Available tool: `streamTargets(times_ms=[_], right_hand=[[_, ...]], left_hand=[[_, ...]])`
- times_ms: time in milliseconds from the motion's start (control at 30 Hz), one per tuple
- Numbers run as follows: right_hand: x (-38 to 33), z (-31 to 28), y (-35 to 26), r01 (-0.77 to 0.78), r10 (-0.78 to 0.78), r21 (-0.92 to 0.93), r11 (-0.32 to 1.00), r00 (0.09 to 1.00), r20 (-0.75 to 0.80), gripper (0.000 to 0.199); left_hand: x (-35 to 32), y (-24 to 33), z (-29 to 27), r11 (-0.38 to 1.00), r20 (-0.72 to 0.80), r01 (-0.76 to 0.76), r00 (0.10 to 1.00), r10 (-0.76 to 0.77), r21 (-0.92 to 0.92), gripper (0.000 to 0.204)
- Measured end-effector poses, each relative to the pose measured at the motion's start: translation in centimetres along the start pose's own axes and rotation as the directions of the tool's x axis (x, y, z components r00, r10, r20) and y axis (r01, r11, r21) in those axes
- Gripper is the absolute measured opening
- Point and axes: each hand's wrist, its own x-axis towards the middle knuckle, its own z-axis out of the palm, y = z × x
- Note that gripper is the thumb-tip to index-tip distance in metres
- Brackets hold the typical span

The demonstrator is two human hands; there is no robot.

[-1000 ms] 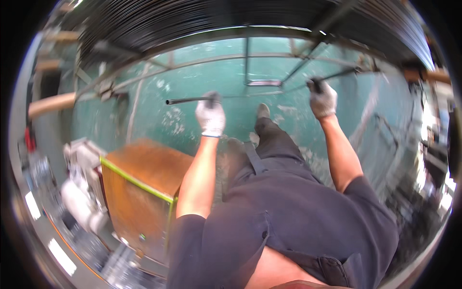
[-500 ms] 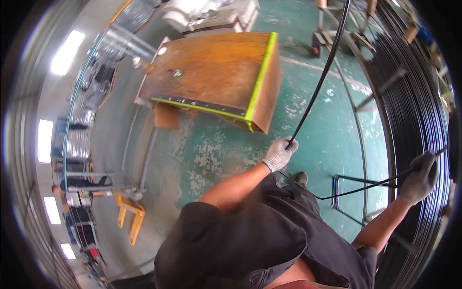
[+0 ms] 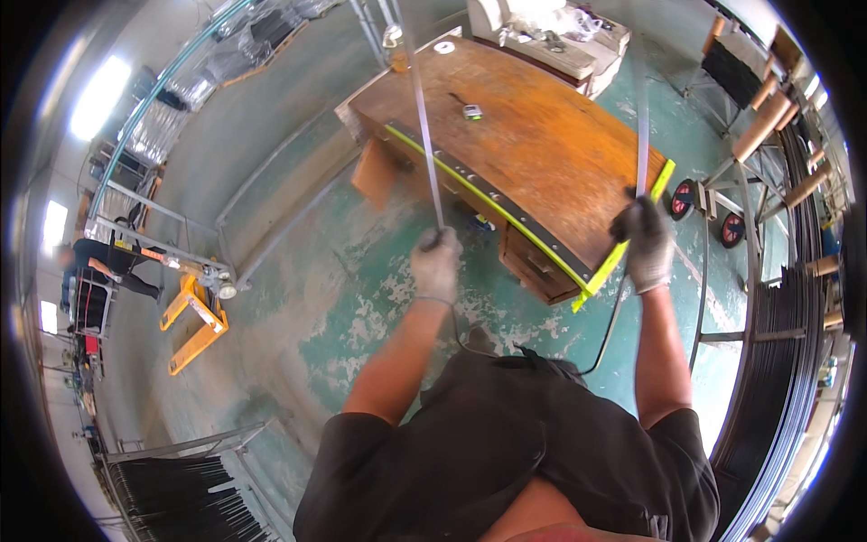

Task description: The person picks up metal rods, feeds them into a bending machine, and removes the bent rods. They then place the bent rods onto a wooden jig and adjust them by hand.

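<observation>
My left hand (image 3: 435, 262), in a pale work glove, is closed round one side of a long, thin bent bar (image 3: 423, 117). My gloved right hand (image 3: 648, 244) grips the other side, near the right end of a worn wooden workbench (image 3: 542, 135). From both hands the sides run up and away over the bench. The bar's lower part curves below the hands in front of my dark clothes. Its far ends are blurred or out of view. On the bench lie a small tape measure (image 3: 472, 112) and a white roll (image 3: 443, 47). Yellow-green strips line the bench's edges.
Stacked long black bars (image 3: 781, 361) fill a rack on the right. A wheeled metal cart (image 3: 713, 203) stands beyond the bench's right end. To the left are a yellow pallet jack (image 3: 203, 316) and another person (image 3: 95, 262). More black bars (image 3: 181, 497) lie lower left.
I have turned to my right, so the bench now lies ahead. My right hand has come from the bar rack to the bench's right end. Both hands keep hold of the bent bar.
</observation>
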Motion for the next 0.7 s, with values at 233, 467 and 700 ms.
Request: streamTargets(times_ms=[233,467,700], right_hand=[[0.3,19.5,10.0,-0.197,0.237,-0.217,0.956,0.955,0.177,0.028],[11.7,36.3,10.2,-0.246,0.329,-0.280,0.928,0.895,0.303,0.038],[25.3,52.9,12.7,-0.260,0.376,-0.326,0.909,0.849,0.371,0.031]], left_hand=[[12.9,4.3,-14.0,0.994,-0.336,0.090,0.936,-0.106,-0.064,0.012],[21.8,3.8,-23.6,0.988,-0.282,0.143,0.947,-0.152,-0.055,0.027],[26.2,3.0,-26.8,0.877,-0.225,0.474,0.866,-0.447,0.078,0.031]])
